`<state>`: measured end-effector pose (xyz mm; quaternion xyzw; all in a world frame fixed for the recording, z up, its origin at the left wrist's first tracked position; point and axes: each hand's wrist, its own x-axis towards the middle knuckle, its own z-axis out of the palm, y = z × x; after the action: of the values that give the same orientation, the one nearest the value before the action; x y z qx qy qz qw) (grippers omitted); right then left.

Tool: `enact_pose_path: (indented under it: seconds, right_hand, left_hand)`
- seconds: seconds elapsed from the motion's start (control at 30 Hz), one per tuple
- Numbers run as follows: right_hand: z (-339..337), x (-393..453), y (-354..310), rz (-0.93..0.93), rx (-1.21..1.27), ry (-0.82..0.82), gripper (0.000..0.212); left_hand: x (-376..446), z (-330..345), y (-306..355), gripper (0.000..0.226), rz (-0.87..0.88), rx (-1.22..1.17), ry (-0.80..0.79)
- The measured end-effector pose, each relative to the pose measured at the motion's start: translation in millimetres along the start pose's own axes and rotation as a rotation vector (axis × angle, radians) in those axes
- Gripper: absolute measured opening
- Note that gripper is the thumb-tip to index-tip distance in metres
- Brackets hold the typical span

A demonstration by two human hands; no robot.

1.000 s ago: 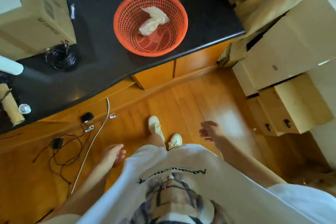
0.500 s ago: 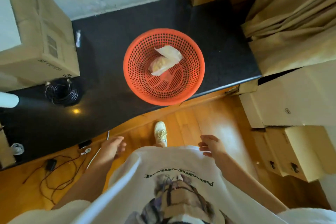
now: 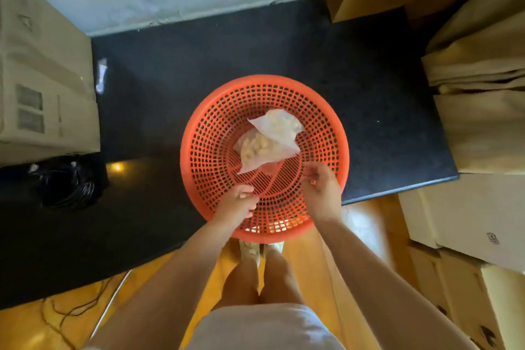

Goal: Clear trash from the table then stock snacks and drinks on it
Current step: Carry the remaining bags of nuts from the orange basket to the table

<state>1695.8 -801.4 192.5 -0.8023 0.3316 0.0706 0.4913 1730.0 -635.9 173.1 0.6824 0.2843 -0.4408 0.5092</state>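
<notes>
Both hands reaching into basket on bench, nothing gripped.
Snack bag lying just beyond loosely curled fingers, long axis diagonal; right hand sitting nearer than left hand.

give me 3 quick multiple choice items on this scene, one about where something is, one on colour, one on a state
1. Where does the clear plastic bag lie?
A. inside the basket
B. on the floor
C. on a cardboard box

2. What colour is the basket?
A. blue
B. orange-red
C. green

3. What are the left hand and right hand doing?
A. both lifting the bag
B. hanging by the person's sides
C. reaching into the basket, holding nothing

Answers:
1 A: the bag rests on the basket's perforated bottom.
2 B: its rim and wall are orange-red against the black countertop.
3 C: both hands are over the near side of the basket, short of the bag.
</notes>
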Motion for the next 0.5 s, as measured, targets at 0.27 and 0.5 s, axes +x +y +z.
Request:
enact_pose_path:
  seconds: [0.27, 0.5]
  right_hand:
    - [45, 88, 16, -0.165, -0.283, -0.04, 0.067]
    - [52, 122, 24, -0.446, -0.355, -0.029, 0.066]
  left_hand:
    - [66, 39, -2, 0.088, 0.194, -0.04, 0.484]
    - [82, 28, 19, 0.097, 0.63, 0.354, 0.6]
